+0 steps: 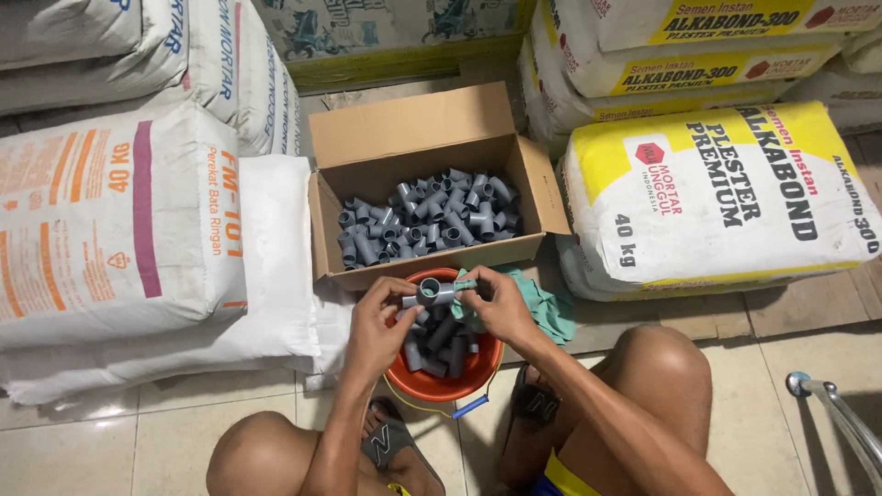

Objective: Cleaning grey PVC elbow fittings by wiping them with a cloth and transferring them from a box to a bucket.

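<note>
Grey plastic pipe tee fitting (435,292) sits between both hands, held over the orange bucket (441,386). Left hand (378,323) is closed on the fitting's open-mouthed end, thumb on top, fingers curled under. Right hand (496,303) pinches the other end, with a green cloth (542,308) bunched against it — looks like the cloth is pressed to the fitting, though the contact is partly hidden by the fingers. Fitting reads as light, rigid and smooth, probably a bit slippery; best held around the barrel ends as now, not by the side branch.

Bucket below holds more grey fittings (439,344) in a loose pile, its blue-gripped handle hanging at the front. Just beyond it, an open cardboard box (413,138) full of the same fittings. White mortar sacks (129,211) stacked to the left, yellow-and-white plaster sacks (726,193) on the right. Tiled floor (781,432) — bare knees and sandals at the bottom edge.
</note>
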